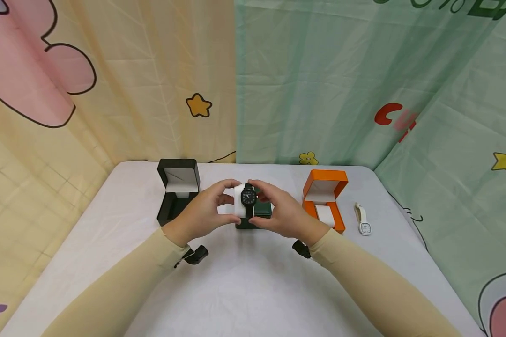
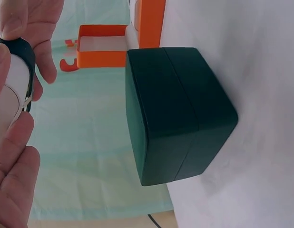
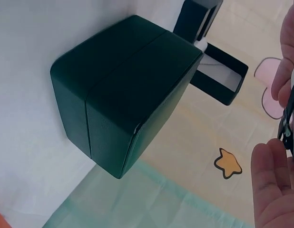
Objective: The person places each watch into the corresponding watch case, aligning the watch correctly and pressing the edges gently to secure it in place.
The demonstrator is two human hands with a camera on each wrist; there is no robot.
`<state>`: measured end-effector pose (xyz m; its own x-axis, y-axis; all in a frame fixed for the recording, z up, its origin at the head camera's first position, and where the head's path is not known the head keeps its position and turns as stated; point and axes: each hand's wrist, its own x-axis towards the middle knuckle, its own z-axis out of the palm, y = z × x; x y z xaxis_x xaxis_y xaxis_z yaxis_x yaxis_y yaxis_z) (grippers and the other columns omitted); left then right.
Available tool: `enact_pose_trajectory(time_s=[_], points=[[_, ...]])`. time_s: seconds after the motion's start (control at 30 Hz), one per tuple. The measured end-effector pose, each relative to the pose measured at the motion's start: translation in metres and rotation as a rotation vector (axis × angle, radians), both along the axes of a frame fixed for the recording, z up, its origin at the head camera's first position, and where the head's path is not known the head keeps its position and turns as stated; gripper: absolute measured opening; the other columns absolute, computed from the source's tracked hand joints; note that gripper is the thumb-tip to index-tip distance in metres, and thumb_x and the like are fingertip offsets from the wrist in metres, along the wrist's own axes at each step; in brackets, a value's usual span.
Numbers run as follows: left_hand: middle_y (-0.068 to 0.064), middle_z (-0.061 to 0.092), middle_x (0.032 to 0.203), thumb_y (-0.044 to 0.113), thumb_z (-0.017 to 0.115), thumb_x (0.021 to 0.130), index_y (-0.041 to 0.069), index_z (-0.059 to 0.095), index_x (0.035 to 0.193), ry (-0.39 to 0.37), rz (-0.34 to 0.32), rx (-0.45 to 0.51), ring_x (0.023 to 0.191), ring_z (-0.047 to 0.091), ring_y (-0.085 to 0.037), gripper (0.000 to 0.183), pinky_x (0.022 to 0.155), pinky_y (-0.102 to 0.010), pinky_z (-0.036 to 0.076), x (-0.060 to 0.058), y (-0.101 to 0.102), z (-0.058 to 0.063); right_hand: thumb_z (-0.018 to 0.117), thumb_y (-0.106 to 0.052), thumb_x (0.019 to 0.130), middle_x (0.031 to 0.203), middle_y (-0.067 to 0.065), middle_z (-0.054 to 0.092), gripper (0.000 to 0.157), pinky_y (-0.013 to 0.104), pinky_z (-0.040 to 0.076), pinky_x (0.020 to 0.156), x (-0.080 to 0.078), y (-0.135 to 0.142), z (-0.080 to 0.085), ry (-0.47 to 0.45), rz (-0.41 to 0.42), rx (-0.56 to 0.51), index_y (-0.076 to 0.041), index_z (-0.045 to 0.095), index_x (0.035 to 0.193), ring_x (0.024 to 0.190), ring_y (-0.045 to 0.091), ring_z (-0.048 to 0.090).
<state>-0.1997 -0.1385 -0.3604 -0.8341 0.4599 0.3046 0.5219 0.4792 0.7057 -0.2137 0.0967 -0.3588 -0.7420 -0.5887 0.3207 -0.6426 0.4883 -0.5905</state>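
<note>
A black wristwatch (image 1: 249, 197) with a square dial is wrapped round a white watch cushion (image 1: 238, 202), held up over the middle of the table. My left hand (image 1: 205, 209) grips the cushion from the left, fingertips at its top and thumb at its bottom. From the other side my right hand (image 1: 283, 209) pinches the watch at the two ends of its strap. The left wrist view shows the cushion's round white end (image 2: 6, 107) between the fingers. Just beneath the hands stands a dark green watch box (image 3: 109, 90), its lid down.
An open black watch box (image 1: 178, 178) stands at the left. At the right an open orange watch box (image 1: 325, 180) contains a white cushion (image 1: 325, 215), with a white wristwatch (image 1: 363, 220) lying beside it. Printed curtains (image 1: 312, 84) hang behind the white table (image 1: 253, 290).
</note>
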Motion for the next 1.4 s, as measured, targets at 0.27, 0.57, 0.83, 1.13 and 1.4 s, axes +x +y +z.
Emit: enact_pose_trajectory(time_s=[0.27, 0.57, 0.83, 1.13, 1.4], points=[[0.010, 0.045, 0.136, 0.032, 0.080, 0.069, 0.029, 0.038, 0.136, 0.019, 0.023, -0.037, 0.097, 0.062, 0.000, 0.079, 0.078, -0.024, 0.052, -0.001, 0.005, 0.003, 0.076, -0.039, 0.074, 0.134, -0.007, 0.048, 0.082, 0.035, 0.047, 0.094, -0.001, 0.003, 0.000, 0.065, -0.021, 0.046, -0.026, 0.032, 0.142, 0.105, 0.011, 0.056], [0.009, 0.047, 0.134, 0.029, 0.081, 0.069, 0.029, 0.039, 0.134, 0.030, 0.040, -0.057, 0.096, 0.062, 0.001, 0.077, 0.080, -0.027, 0.051, 0.000, 0.006, 0.003, 0.077, -0.035, 0.074, 0.135, -0.003, 0.046, 0.081, 0.035, 0.048, 0.093, -0.002, 0.002, 0.001, 0.086, 0.006, 0.043, -0.020, 0.034, 0.141, 0.108, 0.014, 0.054], [0.011, 0.053, 0.126, 0.029, 0.082, 0.069, 0.028, 0.040, 0.133, 0.027, 0.021, -0.045, 0.093, 0.062, 0.003, 0.076, 0.082, -0.027, 0.051, 0.001, 0.006, 0.001, 0.075, -0.039, 0.076, 0.138, -0.005, 0.043, 0.078, 0.031, 0.047, 0.093, -0.003, -0.002, -0.001, 0.122, 0.043, 0.040, -0.018, 0.036, 0.140, 0.118, 0.010, 0.046], [0.010, 0.047, 0.131, 0.031, 0.081, 0.070, 0.029, 0.039, 0.132, 0.067, -0.012, -0.043, 0.093, 0.062, 0.003, 0.075, 0.085, -0.029, 0.050, 0.000, 0.003, -0.001, 0.075, -0.038, 0.075, 0.139, -0.003, 0.040, 0.080, 0.035, 0.048, 0.091, -0.002, -0.005, -0.004, 0.146, 0.073, 0.003, -0.019, 0.032, 0.140, 0.114, 0.009, 0.046], [0.011, 0.047, 0.130, 0.035, 0.080, 0.069, 0.029, 0.041, 0.130, 0.025, -0.023, -0.019, 0.093, 0.065, -0.004, 0.072, 0.080, -0.033, 0.053, -0.001, 0.001, 0.002, 0.073, -0.038, 0.078, 0.141, -0.005, 0.039, 0.066, 0.032, 0.047, 0.093, -0.001, -0.007, -0.002, 0.152, 0.089, -0.039, -0.025, 0.042, 0.134, 0.125, 0.009, 0.042]])
